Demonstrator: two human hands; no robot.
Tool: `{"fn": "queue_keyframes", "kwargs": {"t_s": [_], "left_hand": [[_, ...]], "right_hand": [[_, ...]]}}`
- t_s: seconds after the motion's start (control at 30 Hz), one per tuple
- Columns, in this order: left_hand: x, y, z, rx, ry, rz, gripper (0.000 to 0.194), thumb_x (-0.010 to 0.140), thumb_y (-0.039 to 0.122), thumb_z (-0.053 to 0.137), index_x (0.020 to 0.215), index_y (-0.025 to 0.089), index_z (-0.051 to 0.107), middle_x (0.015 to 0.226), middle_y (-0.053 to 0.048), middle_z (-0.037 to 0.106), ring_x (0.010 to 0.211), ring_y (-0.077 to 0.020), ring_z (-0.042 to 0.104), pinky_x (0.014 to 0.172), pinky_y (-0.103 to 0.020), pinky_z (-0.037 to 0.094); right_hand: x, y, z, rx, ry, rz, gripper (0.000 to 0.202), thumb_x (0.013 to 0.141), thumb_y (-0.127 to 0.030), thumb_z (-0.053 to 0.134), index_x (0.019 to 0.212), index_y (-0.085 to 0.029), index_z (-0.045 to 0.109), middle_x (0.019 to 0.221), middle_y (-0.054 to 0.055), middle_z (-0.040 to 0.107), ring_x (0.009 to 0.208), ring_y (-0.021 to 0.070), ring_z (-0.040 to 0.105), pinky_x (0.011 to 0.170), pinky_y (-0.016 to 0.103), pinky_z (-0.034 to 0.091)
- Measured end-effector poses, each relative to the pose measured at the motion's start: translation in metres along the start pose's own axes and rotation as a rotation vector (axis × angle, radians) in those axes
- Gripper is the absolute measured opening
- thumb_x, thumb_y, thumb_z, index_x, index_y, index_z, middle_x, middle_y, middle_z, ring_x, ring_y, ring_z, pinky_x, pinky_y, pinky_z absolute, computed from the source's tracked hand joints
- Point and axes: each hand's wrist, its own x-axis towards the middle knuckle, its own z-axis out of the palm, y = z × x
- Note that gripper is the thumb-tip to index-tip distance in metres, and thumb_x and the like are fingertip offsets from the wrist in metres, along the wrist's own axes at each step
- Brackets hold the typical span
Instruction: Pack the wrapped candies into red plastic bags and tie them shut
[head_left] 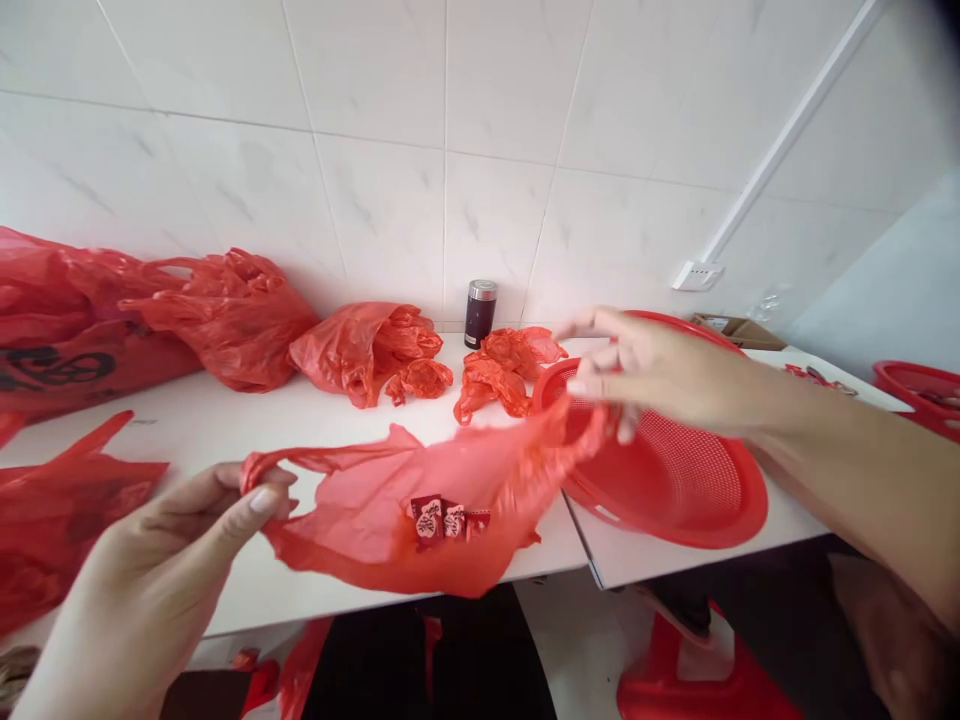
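Bag (367,505) held up at table's (202,420) front edge, one handle gripped by left hand (172,560); other end met by right hand (645,370), fingers partly spread, grip unclear. Packets (428,521) could be spilled if right side is let slip.

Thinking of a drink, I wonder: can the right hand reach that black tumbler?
Probably yes: the right hand is near, and the black tumbler rises above the crumpled red plastic beside it.

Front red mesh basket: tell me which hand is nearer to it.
Right. The right hand appears just above the basket's left side; the left hand is well off to its left, across the red bag.
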Motion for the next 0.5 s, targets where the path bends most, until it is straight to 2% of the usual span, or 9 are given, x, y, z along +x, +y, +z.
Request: {"fn": "queue_keyframes", "kwargs": {"t_s": [0.07,0.2,0.3,0.37,0.43,0.5], "left_hand": [[0.001,0.016,0.008,-0.058,0.015,0.022,0.025,0.064,0.041,0.08,0.078,0.025,0.068,0.078,0.007,0.07,0.079,-0.0138,0.062,0.075,-0.019,0.048],[0.002,0.05,0.026,-0.014,-0.022,0.184,0.026,0.069,0.046,0.076,0.08,0.023,0.07,0.081,0.004,0.067,0.083,-0.015,0.057,0.083,-0.022,0.043],[0.01,0.062,0.039,-0.211,-0.23,0.221,0.017,0.077,0.04,0.07,0.079,0.023,0.069,0.098,0.002,0.067,0.095,-0.016,0.056,0.092,-0.025,0.041],[0.02,0.065,0.045,-0.365,-0.414,0.137,0.013,0.083,0.037,0.065,0.082,0.025,0.068,0.105,0.002,0.067,0.1,-0.0177,0.058,0.094,-0.029,0.043],[0.028,0.066,0.049,-0.403,-0.574,0.035,0.014,0.088,0.038,0.058,0.097,0.03,0.065,0.107,0.002,0.067,0.101,-0.0195,0.06,0.092,-0.034,0.046],[0.034,0.069,0.053,-0.295,-0.698,-0.017,0.031,0.089,0.038,0.056,0.12,0.036,0.055,0.101,0.001,0.068,0.098,-0.0194,0.062,0.09,-0.035,0.047]], "right_hand": [[0.013,-0.014,-0.007,0.002,0.071,-0.059,0.037,0.079,-0.028,0.067,0.115,-0.025,0.055,0.076,0.0,0.066,0.055,0.0134,0.065,0.046,0.023,0.052],[0.028,-0.03,-0.005,-0.069,0.045,-0.167,0.029,0.077,-0.022,0.066,0.105,-0.025,0.06,0.074,-0.002,0.062,0.059,0.0123,0.063,0.048,0.023,0.052],[0.033,-0.036,0.005,-0.091,0.118,-0.275,0.029,0.077,-0.018,0.065,0.105,-0.026,0.06,0.076,-0.002,0.059,0.063,0.0116,0.061,0.052,0.023,0.051],[0.037,-0.042,0.013,-0.128,0.113,-0.322,0.029,0.077,-0.016,0.065,0.104,-0.025,0.061,0.078,-0.002,0.058,0.062,0.0102,0.059,0.052,0.023,0.049],[0.041,-0.049,0.022,-0.144,0.099,-0.367,0.031,0.078,-0.015,0.063,0.106,-0.025,0.061,0.08,-0.002,0.058,0.062,0.0097,0.057,0.052,0.023,0.048],[0.049,-0.059,0.034,-0.156,0.083,-0.434,0.032,0.079,-0.013,0.061,0.108,-0.026,0.06,0.083,-0.001,0.058,0.064,0.01,0.056,0.053,0.023,0.047]]}}
